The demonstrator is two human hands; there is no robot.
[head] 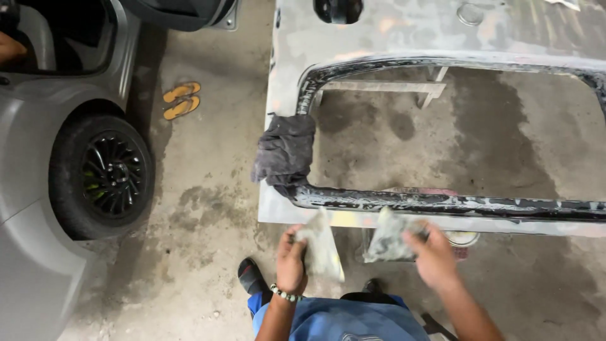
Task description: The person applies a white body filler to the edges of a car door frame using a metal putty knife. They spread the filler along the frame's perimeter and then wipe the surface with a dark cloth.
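1. Two worn, greyish sheets of sandpaper are held just below the near edge of the car panel [315, 218]: the left sheet [323, 249] and the right sheet [386, 237].
2. The left hand [291, 260] is raised, its fingers closed on the left sheet's edge.
3. The right hand [432, 256] is angled inward, its fingers pinching the crumpled right sheet.
4. A dark rag [285, 151] is draped over the panel's left corner.
5. Left of the panel, a car wheel [104, 177] is seen.
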